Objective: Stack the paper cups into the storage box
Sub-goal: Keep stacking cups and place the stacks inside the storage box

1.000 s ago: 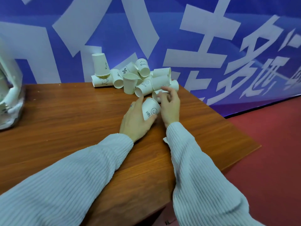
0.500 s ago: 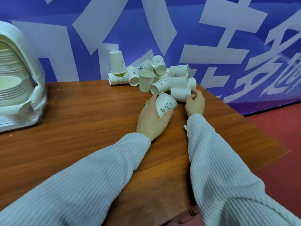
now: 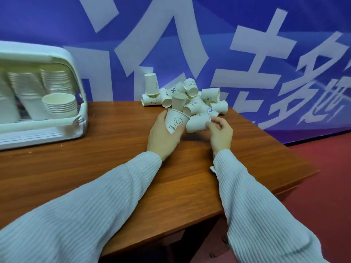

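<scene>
My left hand point(image 3: 163, 136) grips a white paper cup with a smiley face point(image 3: 175, 121), tilted with its mouth up and away. Just to its right, my right hand point(image 3: 221, 133) pinches the rim of a second paper cup point(image 3: 196, 123) lying on its side. Behind both sits a heap of several loose paper cups point(image 3: 187, 97) at the table's far edge. The white storage box point(image 3: 72, 76) stands at the far left, with stacks of nested cups point(image 3: 60, 106) inside it.
The brown wooden table point(image 3: 114, 160) ends at the right in an edge above a red floor point(image 3: 326, 186). A blue banner with large white characters point(image 3: 247, 54) hangs directly behind the table.
The view has swung left, bringing the storage box fully into sight. My left hand has tipped its cup more upright, and my right hand has drawn the lying cup closer.
</scene>
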{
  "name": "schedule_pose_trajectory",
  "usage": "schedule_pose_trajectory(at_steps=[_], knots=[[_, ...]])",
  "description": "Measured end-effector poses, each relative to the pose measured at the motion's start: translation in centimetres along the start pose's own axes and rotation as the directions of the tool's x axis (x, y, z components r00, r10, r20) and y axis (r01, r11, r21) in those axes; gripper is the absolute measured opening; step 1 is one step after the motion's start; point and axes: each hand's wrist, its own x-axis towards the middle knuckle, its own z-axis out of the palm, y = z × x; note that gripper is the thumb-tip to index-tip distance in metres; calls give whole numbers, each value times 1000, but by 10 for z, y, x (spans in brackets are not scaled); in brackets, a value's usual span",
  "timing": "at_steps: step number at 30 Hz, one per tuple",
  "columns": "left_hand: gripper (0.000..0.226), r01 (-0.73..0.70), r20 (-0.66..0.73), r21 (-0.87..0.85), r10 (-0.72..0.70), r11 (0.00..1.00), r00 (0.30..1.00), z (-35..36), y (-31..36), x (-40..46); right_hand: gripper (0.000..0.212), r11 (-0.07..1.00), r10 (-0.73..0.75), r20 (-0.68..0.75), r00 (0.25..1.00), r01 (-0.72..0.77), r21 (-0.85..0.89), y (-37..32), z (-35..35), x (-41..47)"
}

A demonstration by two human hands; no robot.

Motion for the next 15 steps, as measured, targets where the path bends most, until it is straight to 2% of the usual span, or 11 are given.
schedule_pose_trajectory(at_steps=[3,6,9,15], knots=[[83,-51,-92,-9,50,999,994,-41,5,-6,18,996,-82,106,991,78,41,-23,35,-26],[92,-93,-256,1,90,996,962,-94,10,-5,17,979,-206,234,950,197,61,-46,89,-50],[89,-106,-406,24,107,994,908,-150,7,-4,13,950,-310,352,883,305,72,-71,152,-72],[82,-53,-586,103,104,993,804,-246,-18,-15,12,866,-430,542,722,499,22,-100,264,-100]])
